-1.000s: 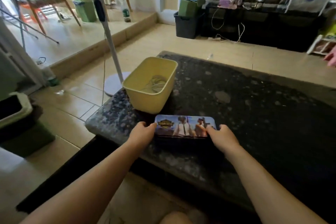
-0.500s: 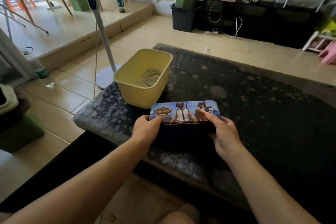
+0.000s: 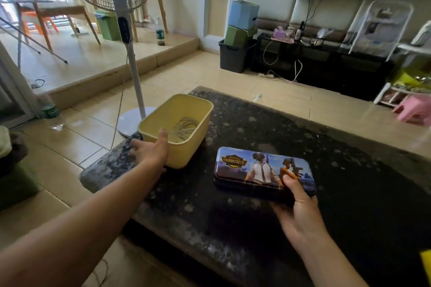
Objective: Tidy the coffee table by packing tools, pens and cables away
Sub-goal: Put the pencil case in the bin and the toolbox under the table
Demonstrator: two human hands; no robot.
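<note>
Left hand [image 3: 149,150], fingers spread, is touching the bin [image 3: 186,154] just ahead; right hand [image 3: 300,207] is gripping the crosswise case [image 3: 256,168] by its right end.

Closed printed tin [image 3: 263,170] lies beside yellow tub [image 3: 185,156] holding cable [image 3: 184,126].

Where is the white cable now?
Head view, left of centre: the white cable lies inside the yellow tub at the left corner of the table, just beyond the left hand at the tub's near wall.
</note>
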